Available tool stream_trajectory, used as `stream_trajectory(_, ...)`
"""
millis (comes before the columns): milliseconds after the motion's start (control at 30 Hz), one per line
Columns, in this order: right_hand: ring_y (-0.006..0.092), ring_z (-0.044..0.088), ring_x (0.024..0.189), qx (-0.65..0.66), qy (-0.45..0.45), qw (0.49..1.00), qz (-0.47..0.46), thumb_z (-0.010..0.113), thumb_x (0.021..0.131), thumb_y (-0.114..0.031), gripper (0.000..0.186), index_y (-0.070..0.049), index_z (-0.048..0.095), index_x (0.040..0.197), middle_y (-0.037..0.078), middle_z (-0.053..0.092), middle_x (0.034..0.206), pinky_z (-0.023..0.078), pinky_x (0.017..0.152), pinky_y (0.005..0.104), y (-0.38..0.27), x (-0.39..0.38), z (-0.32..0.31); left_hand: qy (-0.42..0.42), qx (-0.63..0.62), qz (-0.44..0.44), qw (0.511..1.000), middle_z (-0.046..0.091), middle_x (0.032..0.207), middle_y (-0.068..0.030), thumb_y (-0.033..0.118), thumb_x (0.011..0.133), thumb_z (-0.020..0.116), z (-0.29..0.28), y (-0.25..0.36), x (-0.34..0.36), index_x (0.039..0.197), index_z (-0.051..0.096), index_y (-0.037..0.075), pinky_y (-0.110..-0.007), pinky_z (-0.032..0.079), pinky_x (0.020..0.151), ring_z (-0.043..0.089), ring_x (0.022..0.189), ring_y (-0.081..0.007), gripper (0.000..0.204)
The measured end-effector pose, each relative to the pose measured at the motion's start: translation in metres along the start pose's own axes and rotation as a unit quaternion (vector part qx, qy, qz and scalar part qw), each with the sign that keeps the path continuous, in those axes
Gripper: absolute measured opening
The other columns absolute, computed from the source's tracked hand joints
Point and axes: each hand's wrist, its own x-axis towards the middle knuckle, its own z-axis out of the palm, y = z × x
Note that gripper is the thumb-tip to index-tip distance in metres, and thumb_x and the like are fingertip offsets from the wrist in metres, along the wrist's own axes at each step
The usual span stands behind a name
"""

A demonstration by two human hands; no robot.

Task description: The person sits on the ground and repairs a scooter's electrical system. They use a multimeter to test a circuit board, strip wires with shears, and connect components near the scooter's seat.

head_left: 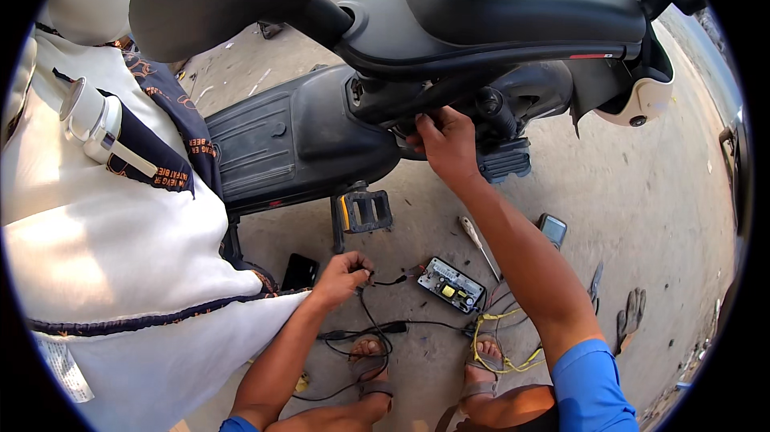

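My left hand (343,278) is closed in a pinch on a black cable (370,316), which loops down to the ground by my feet. My right hand (446,141) reaches under the seat of an electric scooter (345,123). Its thumb and fingers are pressed together against the body behind the footboard; whatever they hold there is hidden. Between my arms lies an opened charger (451,284), its circuit board bare and a short black lead (391,280) running from it toward my left hand.
A screwdriver (479,246), a multimeter (553,228), pliers (596,283) and a dark glove (632,312) lie right. Yellow wires (513,368) tangle by my right foot. A pedal (366,211) juts out above a phone (300,271). White padded cloth (120,247) covers the scooter's front; a helmet (648,97) hangs behind.
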Motion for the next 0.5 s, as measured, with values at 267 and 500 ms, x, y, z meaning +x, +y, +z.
stream_trajectory(267,0.0229,0.068,0.057,-0.085,0.018,0.992,-0.088,0.063,0.085,-0.010,0.016,0.006,0.063,0.085,0.016,0.066,0.065,0.051,0.057,0.0344,0.013,0.009,-0.006,0.027,0.036,-0.018,0.999,0.066,0.086,-0.0056,-0.003,0.087,0.059,0.002,-0.033,0.017,0.098,0.064,-0.002,-0.027,0.050,0.074,0.065,0.080,-0.0144,0.012)
stream_trajectory(500,0.0140,0.059,0.056,-0.169,0.012,0.978,-0.120,0.065,0.086,-0.011,0.017,0.005,0.066,0.091,0.013,0.063,0.065,0.049,0.058,0.0322,0.010,0.007,-0.013,0.037,0.140,-0.027,0.989,0.066,0.086,-0.0053,-0.001,0.088,0.059,0.004,-0.046,0.027,0.100,0.063,-0.002,-0.028,0.049,0.072,0.065,0.080,-0.0137,0.012)
